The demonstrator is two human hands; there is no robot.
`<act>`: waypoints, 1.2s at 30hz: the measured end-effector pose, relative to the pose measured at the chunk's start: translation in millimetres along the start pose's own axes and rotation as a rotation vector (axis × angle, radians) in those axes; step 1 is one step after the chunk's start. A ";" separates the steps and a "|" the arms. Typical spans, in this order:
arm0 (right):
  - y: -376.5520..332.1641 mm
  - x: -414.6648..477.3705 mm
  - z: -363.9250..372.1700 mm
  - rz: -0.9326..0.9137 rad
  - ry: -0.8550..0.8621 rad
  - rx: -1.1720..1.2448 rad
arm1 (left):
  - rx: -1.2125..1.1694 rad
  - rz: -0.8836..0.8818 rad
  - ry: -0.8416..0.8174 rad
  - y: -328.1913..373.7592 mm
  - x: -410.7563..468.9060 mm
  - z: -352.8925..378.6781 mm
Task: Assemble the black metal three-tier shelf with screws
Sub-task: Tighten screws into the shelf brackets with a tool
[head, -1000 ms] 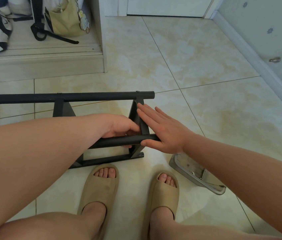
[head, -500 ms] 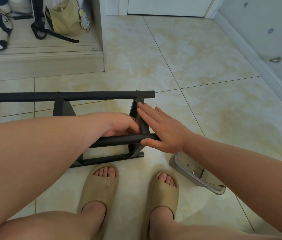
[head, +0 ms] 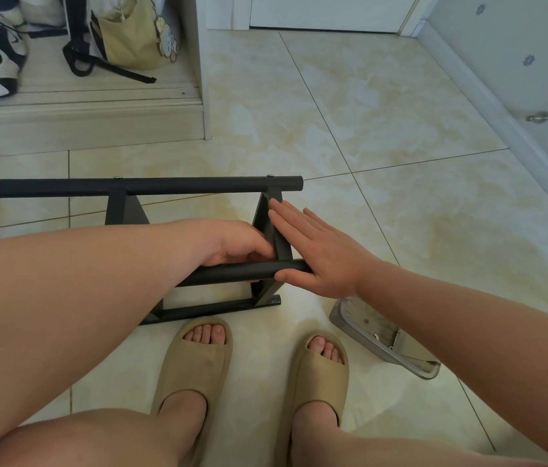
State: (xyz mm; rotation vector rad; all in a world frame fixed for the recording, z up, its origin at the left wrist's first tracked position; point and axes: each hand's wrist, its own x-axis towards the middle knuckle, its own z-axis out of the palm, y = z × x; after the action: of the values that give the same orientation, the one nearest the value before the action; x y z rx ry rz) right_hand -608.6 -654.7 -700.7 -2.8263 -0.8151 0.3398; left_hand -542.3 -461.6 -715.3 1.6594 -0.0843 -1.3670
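Left hand (head: pixel 242 242) curled round near tube (head: pixel 232 273) — right hand (head: pixel 319 251) flat, fingers (head: pixel 287 219) straight against end bracket (head: pixel 282 246), thumb under tube.

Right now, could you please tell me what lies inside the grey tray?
A few small unidentifiable pieces lie in the grey tray; the right forearm covers its right side.

Down on the floor (head: pixel 383 112), left grip (head: pixel 242 246) curled round the black shelf frame (head: pixel 198 185), right grip (head: pixel 319 251) pressed flat against its end.
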 end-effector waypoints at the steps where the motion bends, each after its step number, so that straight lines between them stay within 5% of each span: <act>1: -0.1 0.1 0.1 0.000 -0.002 -0.002 | 0.003 -0.003 -0.011 0.0 -0.1 -0.3; 15: -0.1 0.4 0.1 -0.002 0.008 0.004 | 0.004 -0.111 0.008 -0.1 0.7 -0.9; 26: -0.4 -0.2 0.2 0.005 0.004 0.017 | 0.012 0.023 0.004 -1.5 1.3 -1.7; 36: -1.1 -0.5 -0.1 0.006 0.004 0.015 | -0.004 -0.107 -0.014 2.9 -5.0 1.6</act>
State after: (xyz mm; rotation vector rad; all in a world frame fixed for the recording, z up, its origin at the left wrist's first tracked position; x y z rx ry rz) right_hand -609.5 -654.1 -700.3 -2.8150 -0.7999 0.3397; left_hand -544.1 -461.3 -709.5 1.6715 -0.0010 -1.4584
